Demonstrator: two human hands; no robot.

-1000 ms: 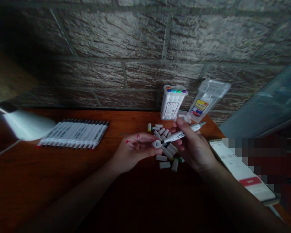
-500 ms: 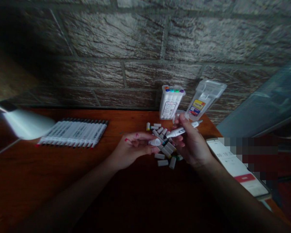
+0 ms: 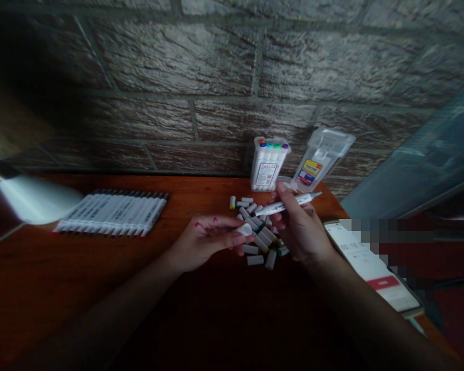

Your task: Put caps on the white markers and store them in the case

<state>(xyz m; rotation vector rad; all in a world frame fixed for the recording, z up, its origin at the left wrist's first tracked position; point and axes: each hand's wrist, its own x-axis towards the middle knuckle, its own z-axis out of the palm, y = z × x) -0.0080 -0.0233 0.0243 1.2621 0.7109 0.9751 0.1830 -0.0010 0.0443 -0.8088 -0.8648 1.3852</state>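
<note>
One marker (image 3: 274, 207) slants, uncapped end apparently pointing lower left.

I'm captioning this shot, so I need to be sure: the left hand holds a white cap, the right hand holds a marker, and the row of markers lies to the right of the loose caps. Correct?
Not quite: the row of markers lies to the left of the loose caps, as the head view shows. The left hand does hold a white cap, the right hand a marker.

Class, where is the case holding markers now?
In the head view, the marker case stands right of centre, at the back of the table, left of the clear case and beyond the loose caps.
</note>
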